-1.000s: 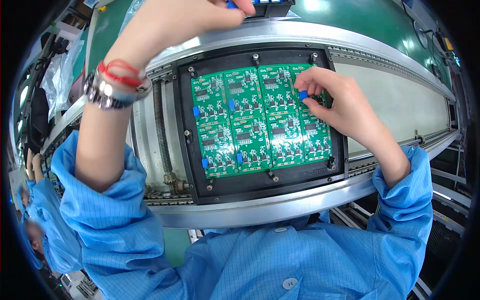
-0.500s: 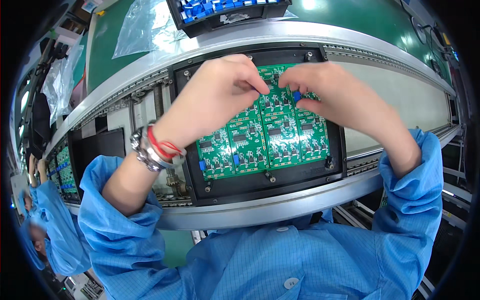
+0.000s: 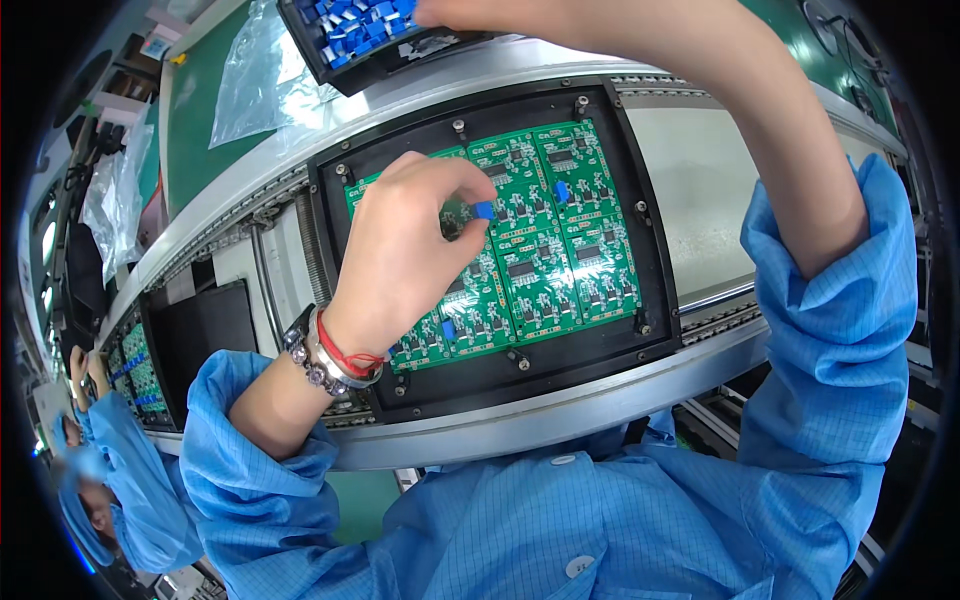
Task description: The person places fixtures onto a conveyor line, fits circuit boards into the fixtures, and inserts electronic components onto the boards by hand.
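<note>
A green circuit board panel lies in a black carrier frame in front of me. My left hand is over its left half, thumb and index finger closed around a small blue block-shaped component at the board's surface. Whether that piece touches the board I cannot tell. Two more blue components stand on the panel, one right of my hand and one near the lower edge. At the top, my right hand reaches to a black bin of loose blue components; its fingertips are mostly hidden.
The carrier sits between metal conveyor rails with chains along them. Beyond the far rail are a green tabletop and a clear plastic bag. At the far left, a co-worker in a blue sleeve works at another board panel.
My right hand has left the board and moved up to the bin. My left hand stays over the panel, a blue component now visible at its fingertips. The whole view has shifted and tilted slightly.
</note>
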A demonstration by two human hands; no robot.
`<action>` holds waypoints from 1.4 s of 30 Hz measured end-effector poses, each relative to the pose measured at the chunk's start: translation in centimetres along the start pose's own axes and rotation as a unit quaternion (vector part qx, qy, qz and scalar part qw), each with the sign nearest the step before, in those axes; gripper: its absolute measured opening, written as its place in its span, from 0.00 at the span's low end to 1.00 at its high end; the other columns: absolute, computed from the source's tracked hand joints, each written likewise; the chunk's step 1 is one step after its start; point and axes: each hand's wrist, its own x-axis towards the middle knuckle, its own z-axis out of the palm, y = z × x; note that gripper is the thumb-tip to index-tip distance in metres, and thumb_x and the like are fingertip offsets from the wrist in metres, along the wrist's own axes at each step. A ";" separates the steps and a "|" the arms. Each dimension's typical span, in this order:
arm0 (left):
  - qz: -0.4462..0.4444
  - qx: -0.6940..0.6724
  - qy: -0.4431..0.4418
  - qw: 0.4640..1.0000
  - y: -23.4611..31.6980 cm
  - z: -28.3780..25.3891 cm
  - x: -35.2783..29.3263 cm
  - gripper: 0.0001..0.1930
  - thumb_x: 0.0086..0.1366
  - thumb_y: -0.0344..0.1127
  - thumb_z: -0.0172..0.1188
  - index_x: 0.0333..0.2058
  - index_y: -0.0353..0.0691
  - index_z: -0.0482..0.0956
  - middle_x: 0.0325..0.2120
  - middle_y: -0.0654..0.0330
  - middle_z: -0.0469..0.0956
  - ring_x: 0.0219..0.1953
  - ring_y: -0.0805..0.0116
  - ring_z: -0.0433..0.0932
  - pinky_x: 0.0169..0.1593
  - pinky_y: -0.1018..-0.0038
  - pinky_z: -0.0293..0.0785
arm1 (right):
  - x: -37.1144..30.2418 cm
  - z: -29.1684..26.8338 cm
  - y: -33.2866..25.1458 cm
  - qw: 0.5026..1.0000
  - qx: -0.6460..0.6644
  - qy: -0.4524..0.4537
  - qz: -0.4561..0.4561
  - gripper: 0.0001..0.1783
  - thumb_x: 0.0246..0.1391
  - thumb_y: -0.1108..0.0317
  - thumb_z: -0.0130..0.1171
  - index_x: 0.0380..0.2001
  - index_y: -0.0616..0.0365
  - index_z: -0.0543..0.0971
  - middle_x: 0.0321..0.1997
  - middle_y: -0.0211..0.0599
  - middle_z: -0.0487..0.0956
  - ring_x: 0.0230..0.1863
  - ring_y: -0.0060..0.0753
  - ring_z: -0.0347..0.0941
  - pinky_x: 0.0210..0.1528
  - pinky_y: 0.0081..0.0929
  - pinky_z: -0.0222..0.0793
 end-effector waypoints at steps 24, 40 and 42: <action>0.121 0.084 -0.079 0.986 1.3 -0.3 1.4 0.11 0.49 0.25 0.62 0.34 0.34 0.75 0.28 0.52 0.73 0.37 0.51 0.73 0.39 0.60 0.71 | 3.4 3.4 4.9 0.979 -0.182 -0.075 0.050 0.09 0.45 0.77 0.54 0.31 0.63 0.81 0.32 0.57 0.79 0.37 0.54 0.78 0.41 0.40 0.73; 0.160 0.501 0.060 0.849 -3.2 -5.1 7.4 0.16 0.52 0.19 0.53 0.39 0.37 0.82 0.39 0.59 0.79 0.51 0.59 0.73 0.56 0.61 0.65 | 2.1 3.4 7.7 0.988 -0.126 0.058 -0.061 0.07 0.41 0.71 0.60 0.25 0.62 0.81 0.26 0.51 0.79 0.31 0.51 0.78 0.35 0.40 0.74; 0.180 0.485 0.068 0.853 -1.4 -4.6 8.5 0.15 0.53 0.17 0.54 0.39 0.36 0.82 0.39 0.60 0.79 0.49 0.61 0.75 0.54 0.64 0.68 | 1.0 2.2 8.0 0.988 -0.034 0.150 -0.019 0.09 0.43 0.68 0.62 0.25 0.65 0.80 0.22 0.47 0.79 0.27 0.40 0.78 0.33 0.33 0.74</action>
